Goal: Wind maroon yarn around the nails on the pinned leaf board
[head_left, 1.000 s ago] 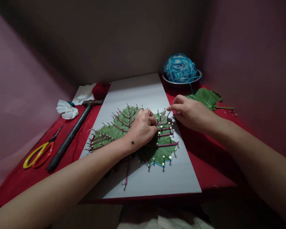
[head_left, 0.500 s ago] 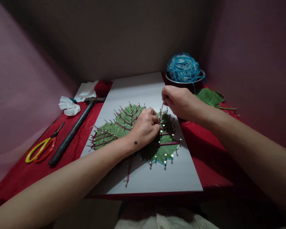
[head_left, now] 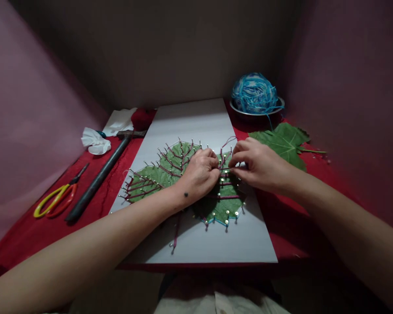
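A green leaf (head_left: pixel 227 205) lies on the white board (head_left: pixel 196 115), with several nails standing along its outline and veins. Maroon thread (head_left: pixel 231 197) runs between nails, and a loose loop of it arches above the leaf's upper right part. Over the leaf's middle, my left hand (head_left: pixel 201 172) is closed with its fingers curled down; what its fingertips grip is hidden. My right hand (head_left: pixel 260 161) is at the leaf's right edge, thumb and fingers pinched on the maroon thread close to the nails. Blue thread (head_left: pixel 218 221) follows the leaf's lower edge.
Scissors (head_left: pixel 60 194), a hammer (head_left: pixel 100 181) and crumpled white tissue (head_left: pixel 96 141) lie on the red cloth (head_left: pixel 98 235) at left. Behind them is a red yarn ball (head_left: pixel 142 119). At right are blue yarn (head_left: pixel 255 93) in a metal bowl (head_left: pixel 249 115) and another leaf (head_left: pixel 283 141).
My right hand has come down toward the nails from above the board's right edge. The thread that was drawn up taut now hangs in a slack loop. My left hand stays in place.
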### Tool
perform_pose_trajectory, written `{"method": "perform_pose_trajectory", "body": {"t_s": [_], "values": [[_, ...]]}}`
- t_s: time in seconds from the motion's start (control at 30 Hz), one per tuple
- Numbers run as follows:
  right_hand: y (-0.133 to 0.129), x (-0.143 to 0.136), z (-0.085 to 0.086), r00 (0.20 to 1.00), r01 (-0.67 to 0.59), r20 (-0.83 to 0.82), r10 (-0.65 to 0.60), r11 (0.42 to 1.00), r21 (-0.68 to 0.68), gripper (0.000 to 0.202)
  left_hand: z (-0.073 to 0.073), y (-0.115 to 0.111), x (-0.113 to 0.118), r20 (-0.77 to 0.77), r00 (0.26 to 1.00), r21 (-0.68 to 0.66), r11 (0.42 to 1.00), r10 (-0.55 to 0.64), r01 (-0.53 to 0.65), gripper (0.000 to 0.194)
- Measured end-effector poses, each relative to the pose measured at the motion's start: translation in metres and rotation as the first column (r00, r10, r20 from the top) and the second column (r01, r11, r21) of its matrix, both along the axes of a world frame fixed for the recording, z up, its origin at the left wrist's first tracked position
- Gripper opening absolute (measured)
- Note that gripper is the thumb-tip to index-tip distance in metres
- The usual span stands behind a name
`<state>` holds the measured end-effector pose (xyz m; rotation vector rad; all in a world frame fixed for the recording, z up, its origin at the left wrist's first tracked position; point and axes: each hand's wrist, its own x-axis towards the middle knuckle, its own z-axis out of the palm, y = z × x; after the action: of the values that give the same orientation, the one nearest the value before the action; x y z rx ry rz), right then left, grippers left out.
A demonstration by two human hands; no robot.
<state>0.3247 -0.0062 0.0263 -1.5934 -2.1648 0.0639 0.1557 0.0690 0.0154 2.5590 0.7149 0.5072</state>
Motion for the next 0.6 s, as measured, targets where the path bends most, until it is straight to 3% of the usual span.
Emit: {"method": "perform_pose_trajectory", "body": {"t_s": [0.17,0.37,0.6], "values": [[0.002,-0.008,-0.017,0.999,-0.019,0.026,0.018,1.000,0.015,0.015,0.002,-0.002,0.001,-0.033,0.999,0.016,1.000,0.020,-0.019,0.023],[-0.001,-0.007,-0.020,0.996,-0.050,-0.073,0.053,0.998,0.045,0.017,0.004,-0.006,0.004,-0.076,0.995,0.080,0.995,0.064,-0.057,0.022],[-0.004,0.003,-0.016,0.967,-0.244,-0.073,0.245,0.970,0.023,0.022,0.004,-0.007,0.006,-0.083,0.994,0.102,0.993,0.069,-0.060,0.022]]}}
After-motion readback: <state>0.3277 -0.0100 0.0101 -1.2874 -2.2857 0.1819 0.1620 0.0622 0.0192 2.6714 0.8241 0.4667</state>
